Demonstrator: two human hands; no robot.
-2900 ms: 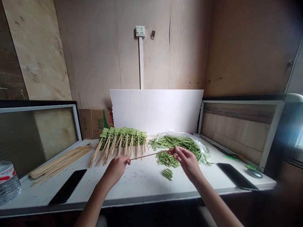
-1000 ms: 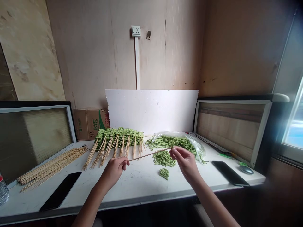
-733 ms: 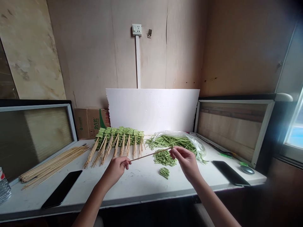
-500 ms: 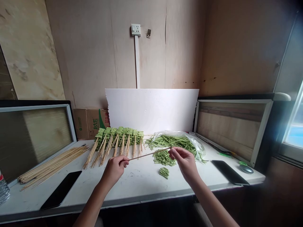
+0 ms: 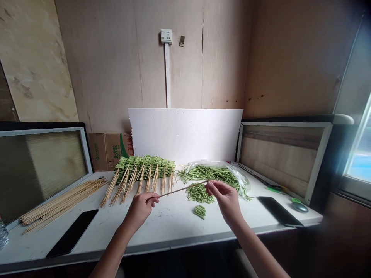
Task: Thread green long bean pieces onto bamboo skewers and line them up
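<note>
while your left hand (image 5: pixel 141 208) pinched one end of a thin wooden skewer (image 5: pixel 182 189), your right hand (image 5: pixel 228 201) was at its other end, with the fingers held narrow around a small green piece (image 5: pixel 208 179), mostly hidden. the skewer was above the counter (image 5: pixel 174 231), between your two hands, and it rose a little toward the right one. just beyond your right hand was a heap of cut beans (image 5: pixel 199 194), and a small bunch of cut beans (image 5: pixel 199 211) lay nearer to you. behind the heap, long green beans (image 5: pixel 213 172) lay partly under a clear plastic bag (image 5: pixel 242 175). at the left of them, loaded skewers (image 5: pixel 147 160) were stacked in a row, and bare skewers (image 5: pixel 63 202) lay near a black phone (image 5: pixel 72 233).
</note>
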